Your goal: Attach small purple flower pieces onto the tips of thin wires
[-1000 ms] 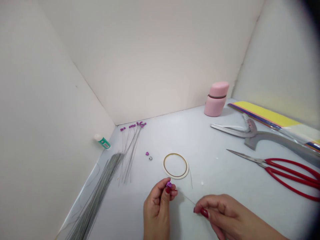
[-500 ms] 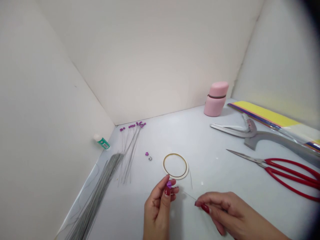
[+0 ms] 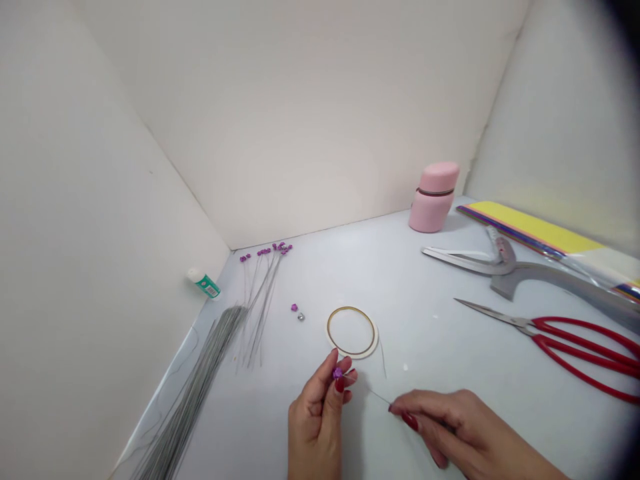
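Observation:
Between thumb and fingertips, my left hand (image 3: 320,413) pinches a small purple paper star (image 3: 337,373). A thin wire (image 3: 379,396) runs from near the star to my right hand (image 3: 445,427), whose thumb and forefinger are closed on it. Part of the wire is too fine to follow, so I cannot tell if it enters the star. Just beyond my left fingertips lies a roll of narrow white tape (image 3: 374,347), with a loose strand (image 3: 383,360) at its right. Another purple star (image 3: 294,307) and a small silvery piece (image 3: 301,317) rest farther left.
A bundle of grey wires (image 3: 195,393) lies at left, near several purple-tipped wires (image 3: 267,293) and a glue stick (image 3: 207,285). To the right are red-handled scissors (image 3: 530,327), a grey-handled tool (image 3: 505,267), a pink container (image 3: 434,200) and packaged coloured sheets (image 3: 530,227).
My left hand has turned the purple star slightly and lowered it a little. My right hand has shifted slightly down, still pinching the wire.

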Available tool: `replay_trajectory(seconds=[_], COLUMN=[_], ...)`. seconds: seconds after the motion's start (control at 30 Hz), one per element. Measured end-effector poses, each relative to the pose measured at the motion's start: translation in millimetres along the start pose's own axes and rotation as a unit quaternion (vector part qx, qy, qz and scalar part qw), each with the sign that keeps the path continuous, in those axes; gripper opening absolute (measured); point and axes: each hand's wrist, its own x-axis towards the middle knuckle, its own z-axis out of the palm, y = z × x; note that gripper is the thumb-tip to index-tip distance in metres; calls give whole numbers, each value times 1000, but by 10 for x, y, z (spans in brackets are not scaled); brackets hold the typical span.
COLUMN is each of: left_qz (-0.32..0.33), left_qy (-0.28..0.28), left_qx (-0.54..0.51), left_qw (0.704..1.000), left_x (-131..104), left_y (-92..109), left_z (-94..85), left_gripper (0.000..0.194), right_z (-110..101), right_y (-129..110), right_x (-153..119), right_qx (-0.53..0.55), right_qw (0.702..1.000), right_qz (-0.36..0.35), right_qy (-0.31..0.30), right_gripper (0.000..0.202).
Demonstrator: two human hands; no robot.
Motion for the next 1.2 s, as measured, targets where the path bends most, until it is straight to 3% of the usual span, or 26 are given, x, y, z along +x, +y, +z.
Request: replay_trajectory(seconds=[0.17,0.43,0.7,0.93,1.2], left_qz=[19,-7,-171,-256,-306], left_qy=[-5,-4,-38,-45,-57], left_qx=[-33,-66,-176,-203,-243], left_qw=[999,998,969,944,919], left_x=[-15,-1,94,119,143], left_y=[-13,24,55,100,99], left_z=[4,40,17,-2,-58], left_gripper=[39,34,28,21,20], right_z=[-9,-75,-138,-112,-92], right_y=[37,40,33,34,70], right_x=[-10,-9,-9,-6,5], right_qx=[-33,-69,-109,-92,-104], right_qw=[999,993,985,986,986], right_qz=[-23,-55,-87,-93,-98], right_qy=[22,78,98,100,86], right_gripper=[28,32,34,32,33])
